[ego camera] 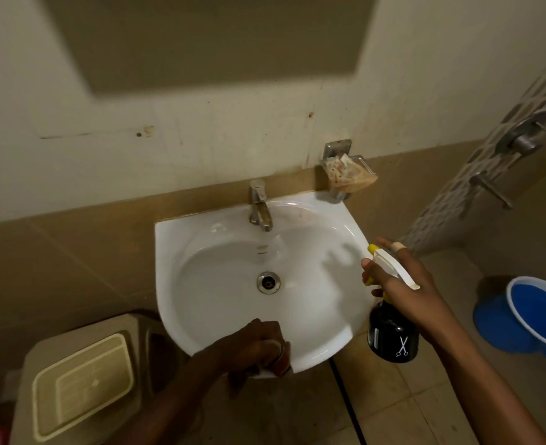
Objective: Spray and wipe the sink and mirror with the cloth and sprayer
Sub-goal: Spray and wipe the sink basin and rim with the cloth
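The white sink (313,342) hangs on the wall with a metal tap (259,205) at its back and a drain (267,282) in the bowl. Above it the mirror (207,40) shows as a dark rectangle. My right hand (406,284) is beside the sink's right rim, shut on the sprayer (392,338), a black bottle with a white and yellow trigger head whose nozzle points toward the bowl. My left hand (252,348) curls over the sink's front rim. A pale strip shows under its fingers; I cannot tell whether that is the cloth.
A metal soap holder (345,175) with wrappers is fixed at the sink's back right corner. A blue bucket (534,316) stands on the floor at right, below shower valves (522,136). A beige bin (82,380) sits under the sink's left side.
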### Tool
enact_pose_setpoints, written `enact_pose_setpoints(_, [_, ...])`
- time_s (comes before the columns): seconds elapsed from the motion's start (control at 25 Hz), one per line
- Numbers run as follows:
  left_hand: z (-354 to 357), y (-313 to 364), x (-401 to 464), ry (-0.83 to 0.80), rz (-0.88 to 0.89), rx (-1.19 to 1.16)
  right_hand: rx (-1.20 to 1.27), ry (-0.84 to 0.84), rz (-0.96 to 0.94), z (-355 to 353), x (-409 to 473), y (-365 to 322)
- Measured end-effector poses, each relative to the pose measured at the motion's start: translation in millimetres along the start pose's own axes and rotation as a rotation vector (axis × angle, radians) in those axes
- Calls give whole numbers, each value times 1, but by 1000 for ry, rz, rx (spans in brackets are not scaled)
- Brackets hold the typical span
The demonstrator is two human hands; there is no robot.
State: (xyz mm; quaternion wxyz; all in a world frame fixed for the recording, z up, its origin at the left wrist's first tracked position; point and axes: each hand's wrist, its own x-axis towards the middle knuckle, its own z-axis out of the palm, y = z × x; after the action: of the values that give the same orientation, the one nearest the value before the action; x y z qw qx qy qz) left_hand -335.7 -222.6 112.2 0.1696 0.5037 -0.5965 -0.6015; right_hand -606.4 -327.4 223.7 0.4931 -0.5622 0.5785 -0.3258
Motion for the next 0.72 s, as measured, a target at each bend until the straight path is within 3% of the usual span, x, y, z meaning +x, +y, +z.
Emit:
enact_pose_setpoints(0.28, [-79, 20, -67, 75, -571, 739, 9, -34, -34, 6, -10, -16])
enact_pose_setpoints(0.36, [-95, 32, -72, 175, -652, 845, -11, -50, -48, 0, -9, -16])
enact_pose_setpoints(0.4, [-104, 33, -74, 281, -623, 711, -22, -61, -51, -1, -7, -15])
enact_pose_setpoints(0.52, [-99, 41, -63, 623, -396, -195, -18, -60, -37, 0, 4, -7])
enact_pose_setpoints(0.6, [-75, 54, -31, 806, -277, -601, -9, -39, -38, 5, 18, -3])
enact_pose_setpoints(0.72, [-38, 70, 38, 824, -195, -1001, -50, -58, -86, 16, 42, 0])
